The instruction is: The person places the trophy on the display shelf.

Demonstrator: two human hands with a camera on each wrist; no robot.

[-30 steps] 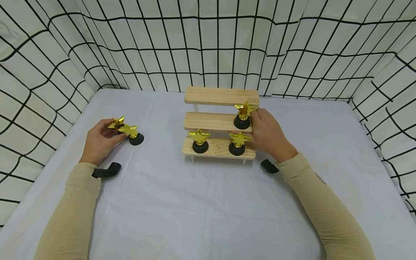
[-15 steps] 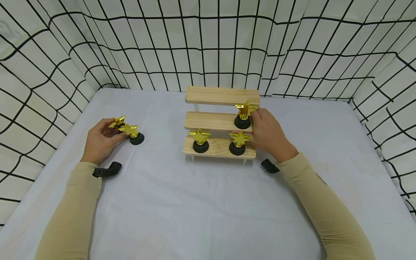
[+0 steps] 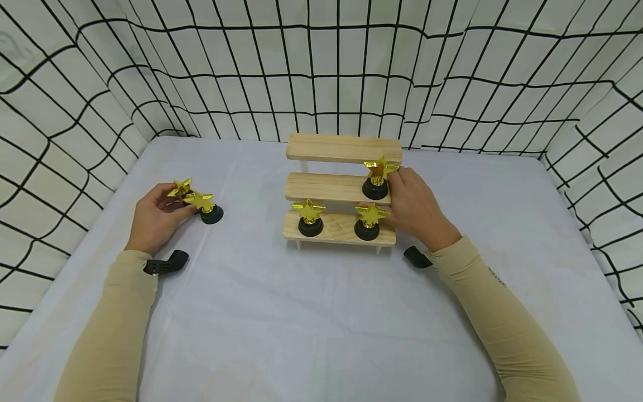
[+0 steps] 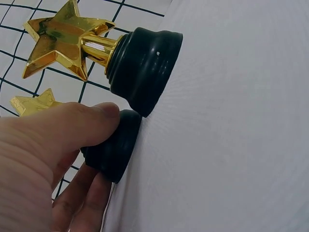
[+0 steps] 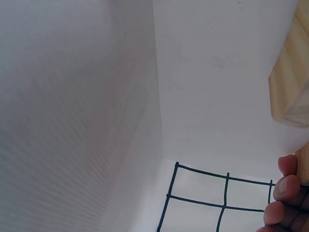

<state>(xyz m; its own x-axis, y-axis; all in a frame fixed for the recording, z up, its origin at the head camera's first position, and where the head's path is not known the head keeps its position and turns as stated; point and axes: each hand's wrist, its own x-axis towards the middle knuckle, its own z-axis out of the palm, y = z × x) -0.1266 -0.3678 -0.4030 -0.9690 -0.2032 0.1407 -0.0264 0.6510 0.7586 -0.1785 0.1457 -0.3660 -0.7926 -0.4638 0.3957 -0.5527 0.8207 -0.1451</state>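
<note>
My left hand (image 3: 153, 219) holds a gold star trophy (image 4: 118, 152) by its black base, thumb against one side. Touching or nearly touching it is a second star trophy (image 4: 145, 65), upright on the table. With my right hand (image 3: 416, 211) I grip the right end of the middle board of a three-tier wooden display stand (image 3: 321, 187); some of its fingers (image 5: 288, 186) show against wood in the right wrist view. One trophy (image 3: 375, 187) stands on the middle tier beside that hand. On the bottom tier are a left trophy (image 3: 310, 225) and a right trophy (image 3: 367, 229).
The top tier (image 3: 341, 147) bears no trophy. White cloth covers the table (image 3: 301, 324). White walls with a black grid (image 3: 336, 72) enclose its back and sides. A black wrist device (image 3: 168, 263) sits at the left cuff and another (image 3: 417, 257) at the right.
</note>
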